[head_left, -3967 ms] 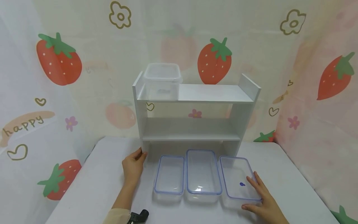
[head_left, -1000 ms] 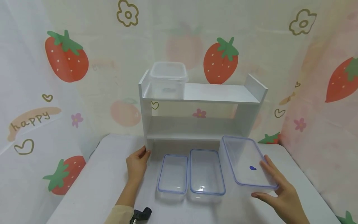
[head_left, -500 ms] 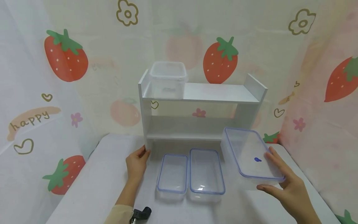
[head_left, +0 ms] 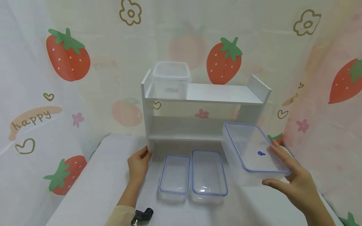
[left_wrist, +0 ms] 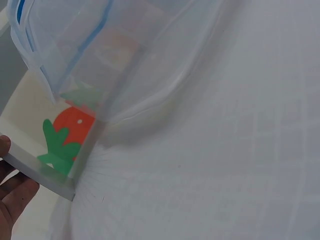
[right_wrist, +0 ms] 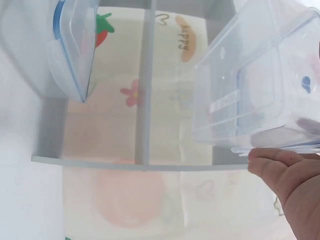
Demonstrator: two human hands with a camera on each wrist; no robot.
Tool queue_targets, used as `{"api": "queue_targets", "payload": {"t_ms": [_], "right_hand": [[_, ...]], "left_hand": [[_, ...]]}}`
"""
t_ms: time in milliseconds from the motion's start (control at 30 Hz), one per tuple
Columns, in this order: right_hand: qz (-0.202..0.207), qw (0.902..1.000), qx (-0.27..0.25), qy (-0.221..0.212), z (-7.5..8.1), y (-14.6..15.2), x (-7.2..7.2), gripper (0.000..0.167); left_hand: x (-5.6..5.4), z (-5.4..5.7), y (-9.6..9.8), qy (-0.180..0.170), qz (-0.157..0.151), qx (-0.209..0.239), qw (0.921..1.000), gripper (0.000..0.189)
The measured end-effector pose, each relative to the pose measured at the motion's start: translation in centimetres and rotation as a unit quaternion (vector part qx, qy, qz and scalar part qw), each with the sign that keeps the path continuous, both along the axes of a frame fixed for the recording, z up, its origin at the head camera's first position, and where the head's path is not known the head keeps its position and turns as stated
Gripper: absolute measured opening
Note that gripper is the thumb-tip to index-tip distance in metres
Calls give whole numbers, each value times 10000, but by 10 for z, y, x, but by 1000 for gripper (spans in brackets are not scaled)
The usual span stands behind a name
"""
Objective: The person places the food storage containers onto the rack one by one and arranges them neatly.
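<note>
My left hand point(head_left: 138, 166) pinches the lower front edge of the left side panel of a white shelf point(head_left: 192, 127); the left wrist view shows thumb and fingers on either side of that panel point(left_wrist: 42, 175). My right hand point(head_left: 297, 185) grips the near right corner of a clear lidded food container point(head_left: 249, 147) with a blue seal and a small blue mark on its lid. Thumb low at the front, fingers along the right side, it holds the container off the table, before the shelf's right end. In the right wrist view, this container point(right_wrist: 240, 100) covers part of the shelf.
Two more clear containers with blue seals, a smaller one point(head_left: 174, 174) and a larger one point(head_left: 209, 172), stand side by side before the shelf. A frosted lidded box point(head_left: 170, 80) sits at the top tier's left. A strawberry-print cloth point(head_left: 96, 91) hangs behind the white table point(head_left: 93, 175).
My right hand has lifted the right-hand container off the table, raising it further up and slightly right over the last second. My left hand stays at the shelf's edge.
</note>
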State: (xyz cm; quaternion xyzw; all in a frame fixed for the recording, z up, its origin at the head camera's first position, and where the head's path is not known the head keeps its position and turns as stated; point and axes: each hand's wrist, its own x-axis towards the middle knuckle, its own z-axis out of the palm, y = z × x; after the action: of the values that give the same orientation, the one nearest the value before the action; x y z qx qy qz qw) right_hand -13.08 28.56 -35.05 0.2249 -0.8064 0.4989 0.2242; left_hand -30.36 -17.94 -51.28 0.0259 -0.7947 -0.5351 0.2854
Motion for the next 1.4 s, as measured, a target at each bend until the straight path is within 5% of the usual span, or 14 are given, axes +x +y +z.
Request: {"api": "queue_targets", "payload": {"t_ms": [267, 700, 1133, 1400], "right_hand": [[454, 9985, -180, 253, 13, 3, -5, 98], [418, 9972, -611, 122, 49, 5, -2, 97], [921, 9910, -935, 268, 83, 5, -15, 92], [820, 9908, -1061, 199, 97, 4, -24, 88]], "left_hand": [[0, 1, 1, -72, 5, 30, 10000, 33], [0, 0, 1, -87, -1, 42, 10000, 33], [0, 0, 1, -151, 51, -31, 9999, 33], [-3, -2, 1, -94, 85, -23, 9999, 33]]}}
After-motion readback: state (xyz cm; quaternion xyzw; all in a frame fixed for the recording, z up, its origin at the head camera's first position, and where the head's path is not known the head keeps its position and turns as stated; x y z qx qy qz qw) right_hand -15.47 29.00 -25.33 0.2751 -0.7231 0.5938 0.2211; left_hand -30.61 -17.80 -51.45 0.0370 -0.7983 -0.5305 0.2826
